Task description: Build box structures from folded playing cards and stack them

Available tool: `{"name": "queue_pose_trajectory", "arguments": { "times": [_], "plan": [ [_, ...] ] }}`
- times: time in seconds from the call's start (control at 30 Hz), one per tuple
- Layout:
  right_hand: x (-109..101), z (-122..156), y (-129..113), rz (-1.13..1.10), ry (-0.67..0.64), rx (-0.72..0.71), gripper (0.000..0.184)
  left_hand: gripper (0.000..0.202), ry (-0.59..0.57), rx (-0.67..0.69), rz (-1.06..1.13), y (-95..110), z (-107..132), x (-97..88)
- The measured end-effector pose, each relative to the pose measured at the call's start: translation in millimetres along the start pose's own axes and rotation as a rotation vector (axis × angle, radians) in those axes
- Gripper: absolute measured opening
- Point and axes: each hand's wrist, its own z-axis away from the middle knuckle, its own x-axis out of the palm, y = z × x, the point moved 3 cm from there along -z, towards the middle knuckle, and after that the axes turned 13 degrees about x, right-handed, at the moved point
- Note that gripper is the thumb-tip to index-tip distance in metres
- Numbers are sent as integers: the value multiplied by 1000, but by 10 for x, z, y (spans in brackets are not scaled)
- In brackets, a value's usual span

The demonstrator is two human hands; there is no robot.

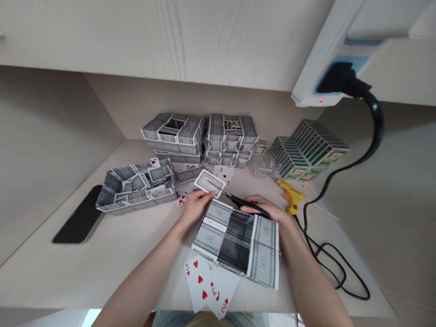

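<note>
Head cam, facing fwd & down, close range.

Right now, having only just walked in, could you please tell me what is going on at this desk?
A person is working with bare hands at a white desk. The left hand holds a grey-backed playing card, and the right hand grips black-handled scissors above a flat panel of joined cards. Nearer the person lie a three of hearts and a two of hearts. Farther back stand stacked card-built boxes, with a yellow glue gun off to the right.
</note>
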Motion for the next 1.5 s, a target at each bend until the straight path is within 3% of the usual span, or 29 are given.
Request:
{"name": "queue_pose_trajectory", "arguments": {
  "times": [1.5],
  "plan": [
    [-13, -33, 9, 30, -18, -15, 46, 34, -21, -43, -10, -18, -10, -15]
  ]
}}
